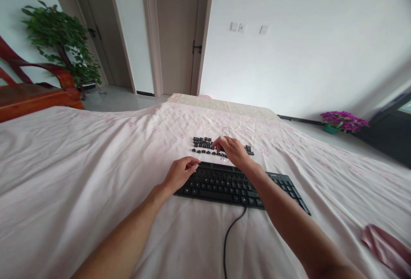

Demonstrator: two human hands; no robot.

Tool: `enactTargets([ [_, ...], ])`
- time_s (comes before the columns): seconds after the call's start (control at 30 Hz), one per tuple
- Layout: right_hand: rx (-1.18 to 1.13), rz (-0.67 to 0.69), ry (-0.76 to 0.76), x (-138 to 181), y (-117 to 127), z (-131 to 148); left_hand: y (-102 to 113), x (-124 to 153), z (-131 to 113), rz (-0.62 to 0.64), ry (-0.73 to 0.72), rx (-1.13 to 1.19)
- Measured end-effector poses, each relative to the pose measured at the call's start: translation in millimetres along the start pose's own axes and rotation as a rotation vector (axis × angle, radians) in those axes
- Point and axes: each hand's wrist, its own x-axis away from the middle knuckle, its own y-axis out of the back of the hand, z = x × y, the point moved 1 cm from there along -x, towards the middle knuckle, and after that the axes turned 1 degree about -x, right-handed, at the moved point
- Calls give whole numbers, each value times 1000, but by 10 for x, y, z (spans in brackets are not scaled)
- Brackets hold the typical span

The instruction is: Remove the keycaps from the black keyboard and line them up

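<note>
- A black keyboard (221,185) lies in front of the person, on a pale pink flowered cloth (128,142), its black cable (229,232) running back toward the person.
- The left hand (182,172) rests at the keyboard's far left corner, fingers curled and thumb drawn in close; from here I can't tell whether it grips anything.
- The right hand (234,148) reaches across the keyboard, its fingers closed round a thin wire keycap puller (224,158), whose loop sticks up above the fingers and whose ends point down below them.
- Loose black keycaps (201,143) sit in rows on the cloth, just beyond the keyboard's far edge; the right hand hides part of those rows.
- Keycaps cover the near rows and the right end of the keyboard; the farther rows are too dark to make out fully.
- Across the room I see a wooden armchair (67,80), a leafy green plant (61,39), a closed door (176,35) and magenta flowers (345,120) in a green pot (330,129).
</note>
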Motion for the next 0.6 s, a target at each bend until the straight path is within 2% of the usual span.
enactTargets([
  [0.2,-292,110,-60,451,-293,-13,-22,62,-154,75,-82,-136],
  [0.33,-242,137,3,529,-419,10,-41,104,-175,133,-96,-181],
  [0.47,-174,137,88,540,-445,68,-22,116,-181,166,-98,-198],
  [0.6,-185,158,132,545,-456,92,-4,125,-218,215,-138,-309],
])
